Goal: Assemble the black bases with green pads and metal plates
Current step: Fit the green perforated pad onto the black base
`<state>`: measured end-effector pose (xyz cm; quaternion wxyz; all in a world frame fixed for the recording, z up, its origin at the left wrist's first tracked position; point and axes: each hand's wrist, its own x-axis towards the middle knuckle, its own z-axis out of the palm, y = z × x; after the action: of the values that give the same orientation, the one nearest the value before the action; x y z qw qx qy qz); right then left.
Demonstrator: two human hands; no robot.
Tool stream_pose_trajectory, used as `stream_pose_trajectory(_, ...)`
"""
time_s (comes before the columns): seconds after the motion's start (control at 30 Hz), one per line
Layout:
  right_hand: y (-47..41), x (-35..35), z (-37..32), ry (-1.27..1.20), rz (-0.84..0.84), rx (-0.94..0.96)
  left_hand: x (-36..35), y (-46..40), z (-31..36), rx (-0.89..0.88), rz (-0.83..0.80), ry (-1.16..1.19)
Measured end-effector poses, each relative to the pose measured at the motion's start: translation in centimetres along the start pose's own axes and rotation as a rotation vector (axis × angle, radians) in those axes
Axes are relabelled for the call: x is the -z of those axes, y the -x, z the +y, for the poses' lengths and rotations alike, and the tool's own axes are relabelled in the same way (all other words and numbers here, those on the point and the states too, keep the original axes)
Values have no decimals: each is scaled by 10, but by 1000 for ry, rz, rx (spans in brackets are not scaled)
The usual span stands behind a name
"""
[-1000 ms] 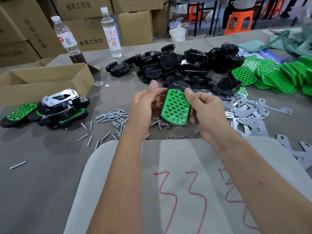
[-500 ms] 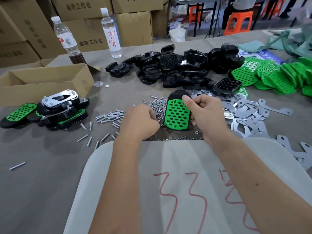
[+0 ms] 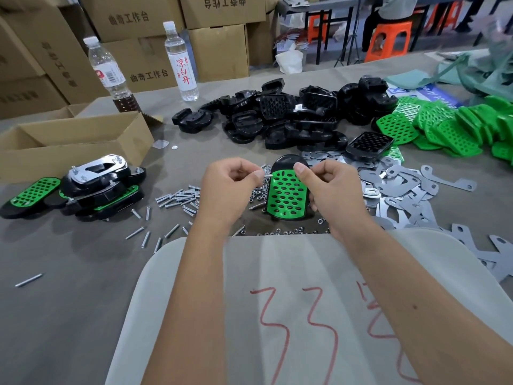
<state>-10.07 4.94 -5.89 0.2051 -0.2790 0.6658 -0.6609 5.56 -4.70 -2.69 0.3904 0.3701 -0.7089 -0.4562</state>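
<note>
The right hand (image 3: pixel 330 190) grips the padded base (image 3: pixel 287 195). The left hand (image 3: pixel 230 187) pinches a screw (image 3: pixel 266 175). Misaligned, the screw could slip from that pinch and drop.

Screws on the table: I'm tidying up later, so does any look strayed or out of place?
Yes. One screw lies alone near the left table edge, far from the main scatter of screws beside the left hand. A small washer also sits apart by the cardboard box.
</note>
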Motion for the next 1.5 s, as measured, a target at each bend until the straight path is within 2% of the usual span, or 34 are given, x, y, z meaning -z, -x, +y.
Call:
stream_pose_trajectory(0.23,2,0,1,40,-12,55,-12,2,3,-122,21,-163)
stream_pose_trajectory(0.37,6,0,-2,104,-11,157,-13,4,8,-226,60,-280)
stream_pose_trajectory(0.57,11,-1,-8,152,-22,264,-9,3,12,-280,1,-269)
stream_pose_trajectory(0.73,11,0,-9,116,-34,217,-14,4,6,-103,2,5)
stream_pose_trajectory(0.83,12,1,-11,-24,-63,172,-14,4,3,46,33,134)
stream_pose_trajectory(0.9,13,1,-12,-106,-96,179,-13,3,4,122,-32,156)
stream_pose_trajectory(0.97,15,2,-14,-132,-131,172,-14,3,5,171,-113,228)
stream_pose_trajectory(1.03,15,0,-16,-175,-172,151,-15,2,6,155,-44,273)
stream_pose_trajectory(1.1,16,-4,-15,-53,-169,220,-11,-2,5,162,133,314)
stream_pose_trajectory(1.2,22,-11,-12,554,-246,524,0,-6,3,233,346,420)
stream_pose_trajectory(1.27,26,-18,-12,851,-404,579,7,-9,0,270,437,512)
stream_pose_trajectory(1.33,27,-21,-15,946,-489,518,8,-12,-2,309,503,555)
stream_pose_trajectory(1.4,28,-21,-18,931,-524,510,5,-12,-3,371,521,566)
stream_pose_trajectory(1.5,30,-20,-20,909,-488,559,1,-12,-8,422,481,595)
